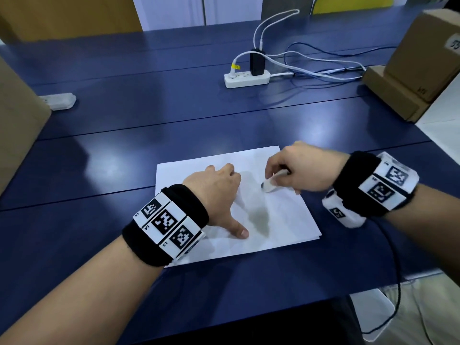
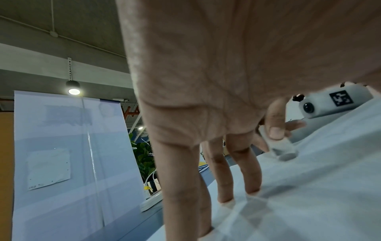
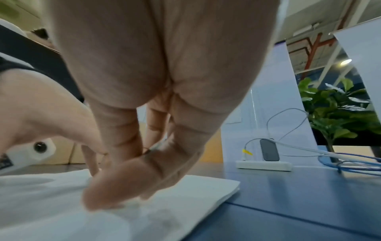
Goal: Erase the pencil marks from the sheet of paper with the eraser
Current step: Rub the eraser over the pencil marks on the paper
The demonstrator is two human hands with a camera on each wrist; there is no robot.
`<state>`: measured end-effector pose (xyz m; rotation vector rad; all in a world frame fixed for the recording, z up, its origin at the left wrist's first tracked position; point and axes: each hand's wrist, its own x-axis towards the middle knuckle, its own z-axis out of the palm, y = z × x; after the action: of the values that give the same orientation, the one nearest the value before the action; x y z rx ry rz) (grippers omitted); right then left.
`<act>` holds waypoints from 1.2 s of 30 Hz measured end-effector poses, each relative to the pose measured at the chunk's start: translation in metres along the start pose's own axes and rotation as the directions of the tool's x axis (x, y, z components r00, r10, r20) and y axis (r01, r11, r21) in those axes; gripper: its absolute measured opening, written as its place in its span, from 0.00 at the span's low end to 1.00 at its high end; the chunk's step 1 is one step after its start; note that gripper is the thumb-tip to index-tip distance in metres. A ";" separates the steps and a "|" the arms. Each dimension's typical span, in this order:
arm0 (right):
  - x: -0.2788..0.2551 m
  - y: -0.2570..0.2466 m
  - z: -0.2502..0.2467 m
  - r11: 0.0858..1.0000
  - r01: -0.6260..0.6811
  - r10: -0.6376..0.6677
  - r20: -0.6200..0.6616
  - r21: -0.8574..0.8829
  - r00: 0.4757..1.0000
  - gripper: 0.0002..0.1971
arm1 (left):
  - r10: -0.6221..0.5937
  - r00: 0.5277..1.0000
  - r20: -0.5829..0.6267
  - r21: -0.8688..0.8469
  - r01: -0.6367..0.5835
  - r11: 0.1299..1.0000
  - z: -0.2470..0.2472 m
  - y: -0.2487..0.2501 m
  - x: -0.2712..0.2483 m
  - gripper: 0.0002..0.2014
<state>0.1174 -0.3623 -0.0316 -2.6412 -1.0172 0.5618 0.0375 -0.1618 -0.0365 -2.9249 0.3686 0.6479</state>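
The sheet of paper (image 1: 281, 220) lies flat on the blue table (image 1: 124, 108), straight in front of the person, and both hands are on it. The left hand (image 1: 216, 192) presses down with spread, straight fingers (image 2: 250, 176), thumb out toward the sheet's near edge, pinning it. The right hand (image 1: 298, 170), over the sheet's far right part, pinches the eraser (image 1: 270, 184) between thumb and fingers, its darkened tip on the paper.

The paper looks thin, light and floppy; it will probably crumple or tear under a hard rub, so holding it flat close to the rubbing spot seems wise. The eraser is a small, pale stick, likely soft and grippy; it is best held low, near the working end, so it doesn't bend. Pencil marks are too faint to make out here, only grey shadow.

Containers: cardboard boxes (image 1: 423, 58) stand well off past the sheet's far right corner, closed, contents hidden. A power strip (image 1: 246, 79) sits beyond the sheet's far edge.
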 end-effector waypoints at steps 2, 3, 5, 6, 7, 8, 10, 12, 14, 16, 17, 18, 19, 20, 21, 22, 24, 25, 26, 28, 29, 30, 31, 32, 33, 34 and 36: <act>-0.012 -0.008 0.001 0.998 0.051 -0.056 0.137 0.041 0.989 0.04 | -0.002 1.000 -0.005 -0.004 0.002 1.000 0.000 0.000 0.000 0.53; -0.019 -0.014 0.002 0.995 0.071 -0.084 0.224 0.063 0.971 0.05 | -0.001 1.000 -0.008 -0.004 0.001 1.000 0.000 0.000 0.000 0.53; -0.026 -0.020 0.005 0.993 0.096 -0.113 0.314 0.070 0.943 0.07 | 0.002 1.000 -0.011 0.001 -0.002 1.000 0.000 0.000 0.000 0.53; -0.024 -0.020 0.005 0.993 0.100 -0.114 0.299 0.061 0.947 0.07 | 0.004 1.000 -0.011 0.004 -0.004 1.000 0.000 0.000 0.000 0.53; -0.019 -0.018 0.005 0.995 0.091 -0.100 0.252 0.048 0.963 0.06 | 0.006 1.000 -0.012 0.007 -0.006 1.000 0.000 0.000 0.000 0.53; -0.012 -0.013 0.004 0.997 0.074 -0.078 0.176 0.030 0.981 0.06 | 0.007 1.000 -0.013 0.009 -0.007 1.000 0.000 0.000 0.000 0.53; 0.000 -0.003 0.001 1.000 0.014 -0.014 0.016 -0.011 1.000 0.05 | 0.004 1.000 -0.010 0.005 -0.004 1.000 0.000 0.000 0.000 0.53; 0.002 0.000 0.000 1.000 -0.026 0.026 -0.043 -0.015 0.999 0.05 | 0.006 1.000 -0.010 0.005 -0.005 1.000 0.001 -0.001 0.000 0.53; -0.009 -0.006 0.000 1.000 0.012 -0.012 0.057 -0.001 0.998 0.05 | 0.005 1.000 -0.019 0.008 -0.005 1.000 0.001 -0.001 0.000 0.53; -0.024 -0.017 0.001 0.998 0.053 -0.056 0.233 0.021 0.971 0.05 | 0.003 1.000 -0.022 0.006 -0.003 1.000 0.001 -0.001 0.000 0.54; -0.028 -0.021 0.001 0.998 0.062 -0.069 0.296 0.032 0.953 0.05 | 0.001 1.000 -0.021 0.004 -0.001 1.000 0.001 -0.001 0.000 0.54; -0.028 -0.022 0.001 0.997 0.071 -0.077 0.309 0.031 0.948 0.05 | 0.001 1.000 -0.020 0.004 -0.001 1.000 0.001 -0.001 0.000 0.54; -0.024 -0.020 0.000 0.997 0.074 -0.075 0.280 0.014 0.957 0.05 | 0.003 1.000 -0.020 0.006 -0.003 1.000 0.001 0.000 0.001 0.54; -0.016 -0.016 -0.001 0.998 0.066 -0.064 0.217 -0.004 0.974 0.05 | 0.004 1.000 -0.018 0.007 -0.004 1.000 0.001 0.000 0.001 0.53; -0.008 -0.010 -0.002 0.999 0.045 -0.042 0.137 -0.017 0.990 0.05 | 0.004 1.000 -0.015 0.005 -0.004 1.000 0.001 -0.001 0.001 0.53; -0.002 -0.005 -0.002 1.000 0.018 -0.017 0.068 -0.024 0.998 0.05 | 0.004 1.000 -0.012 0.001 -0.004 1.000 0.001 0.000 0.000 0.53; 0.000 0.000 -0.002 1.000 -0.005 0.005 0.019 -0.018 1.000 0.04 | 0.005 1.000 -0.014 0.003 -0.005 1.000 0.001 0.000 0.000 0.53; -0.005 -0.003 -0.002 1.000 0.007 -0.007 0.060 -0.006 0.998 0.04 | 0.006 1.000 -0.017 0.006 -0.006 1.000 0.001 0.000 0.000 0.53; -0.013 -0.008 -0.001 0.999 0.033 -0.034 0.136 0.013 0.990 0.05 | 0.005 1.000 -0.019 0.005 -0.005 1.000 0.001 0.000 0.000 0.53; -0.028 -0.022 0.004 0.996 0.074 -0.084 0.306 0.046 0.948 0.06 | 0.002 1.000 -0.022 0.002 -0.002 1.000 0.001 0.000 0.000 0.54; -0.032 -0.025 0.006 0.995 0.088 -0.099 0.345 0.045 0.933 0.06 | 0.003 1.000 -0.022 0.002 -0.003 1.000 0.001 0.000 0.000 0.54; -0.031 -0.026 0.007 0.994 0.100 -0.105 0.335 0.032 0.936 0.06 | 0.004 1.000 -0.020 0.004 -0.004 1.000 0.001 0.000 0.000 0.54; -0.026 -0.024 0.006 0.995 0.097 -0.097 0.288 0.014 0.953 0.06 | 0.005 1.000 -0.016 0.007 -0.005 1.000 0.001 0.001 0.000 0.54; -0.019 -0.018 0.004 0.997 0.076 -0.073 0.217 -0.003 0.974 0.06 | 0.005 1.000 -0.012 0.010 -0.005 1.000 0.001 0.001 0.000 0.53; -0.011 -0.012 0.002 0.999 0.043 -0.039 0.137 -0.023 0.990 0.05 | 0.003 1.000 -0.010 0.009 -0.002 1.000 0.001 0.001 0.000 0.53; -0.004 -0.006 -0.001 0.999 0.012 -0.010 0.062 -0.037 0.998 0.05 | 0.000 1.000 -0.009 0.006 0.000 1.000 0.001 0.001 -0.001 0.53; 0.000 0.002 -0.002 0.999 -0.017 0.017 -0.006 -0.036 1.000 0.06 | -0.003 1.000 -0.009 0.004 0.003 1.000 0.002 0.001 -0.001 0.53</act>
<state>0.1197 -0.3639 -0.0301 -2.6840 -1.0132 0.5438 0.0356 -0.1625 -0.0375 -2.9246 0.3654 0.6329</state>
